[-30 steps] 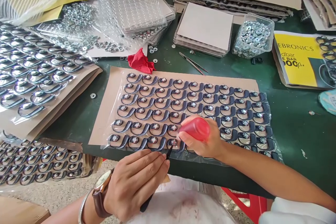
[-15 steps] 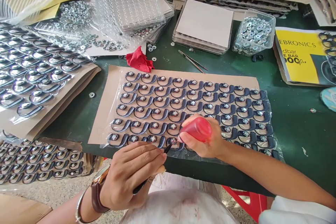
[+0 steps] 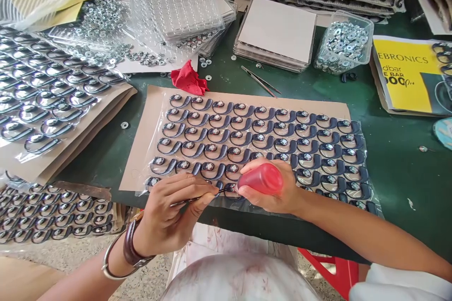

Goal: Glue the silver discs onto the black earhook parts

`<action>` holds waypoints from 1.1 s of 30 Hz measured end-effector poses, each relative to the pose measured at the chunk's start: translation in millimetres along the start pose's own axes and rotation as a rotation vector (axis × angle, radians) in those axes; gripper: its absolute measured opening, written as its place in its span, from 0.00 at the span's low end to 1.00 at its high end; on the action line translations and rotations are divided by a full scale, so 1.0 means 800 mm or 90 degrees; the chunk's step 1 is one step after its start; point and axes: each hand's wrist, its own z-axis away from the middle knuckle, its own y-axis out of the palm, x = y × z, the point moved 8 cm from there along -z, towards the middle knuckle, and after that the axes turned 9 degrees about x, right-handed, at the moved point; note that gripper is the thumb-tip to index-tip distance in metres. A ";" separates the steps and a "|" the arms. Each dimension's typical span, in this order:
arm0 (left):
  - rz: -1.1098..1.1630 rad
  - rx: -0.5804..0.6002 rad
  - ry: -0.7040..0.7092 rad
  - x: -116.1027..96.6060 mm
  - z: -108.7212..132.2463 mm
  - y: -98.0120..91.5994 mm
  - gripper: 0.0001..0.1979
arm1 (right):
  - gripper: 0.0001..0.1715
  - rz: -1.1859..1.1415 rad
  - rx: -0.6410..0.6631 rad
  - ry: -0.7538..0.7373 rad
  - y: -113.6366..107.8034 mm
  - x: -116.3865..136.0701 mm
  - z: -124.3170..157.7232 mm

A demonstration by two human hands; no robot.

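A cardboard sheet under clear film carries rows of dark hooked parts with round metal centres. My right hand is closed around a small red squeeze bottle, its nozzle pointing left at a part in the front row. My left hand pinches a thin dark tool whose tip lies at that same part, beside the nozzle. A watch and a bangle sit on my left wrist.
More filmed sheets of the same parts lie at left. Behind are clear trays, loose washers, a tub of washers, tweezers, a red rag and a yellow printed box on the green table.
My left hand has moved up onto the sheet's front edge and laid the tool flatter, its tip now at the nozzle. The bottle has tipped lower. Another person's hand at the top right has gone.
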 end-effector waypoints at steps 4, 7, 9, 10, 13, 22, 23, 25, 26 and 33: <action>-0.005 0.003 -0.002 0.001 -0.003 -0.001 0.08 | 0.09 0.019 -0.014 -0.005 -0.004 0.006 -0.002; -0.005 -0.002 0.000 0.000 -0.002 -0.001 0.08 | 0.09 0.029 -0.009 -0.002 -0.003 0.007 -0.002; -0.002 -0.004 -0.002 0.001 -0.001 -0.001 0.08 | 0.09 0.023 -0.008 -0.001 -0.002 0.005 -0.002; -0.001 -0.005 -0.005 0.001 0.000 -0.001 0.07 | 0.08 0.016 -0.011 0.001 -0.001 0.003 -0.001; -0.001 -0.005 -0.015 0.005 0.001 -0.001 0.07 | 0.08 -0.007 -0.012 0.004 0.003 -0.003 0.001; -0.007 -0.006 0.002 0.002 -0.002 -0.001 0.07 | 0.11 -0.227 0.009 0.214 -0.012 -0.021 -0.002; -0.012 -0.003 0.010 -0.001 -0.003 -0.001 0.07 | 0.11 -0.277 0.023 0.267 -0.017 -0.026 -0.004; -0.026 0.011 0.026 -0.006 -0.003 0.002 0.08 | 0.15 -0.350 0.052 0.324 -0.029 -0.032 -0.009; -0.033 0.020 0.034 -0.008 -0.003 0.003 0.08 | 0.17 -0.376 0.069 0.333 -0.035 -0.034 -0.013; -0.073 0.046 0.084 -0.027 0.003 0.012 0.10 | 0.25 -0.392 0.185 0.353 -0.069 -0.065 -0.021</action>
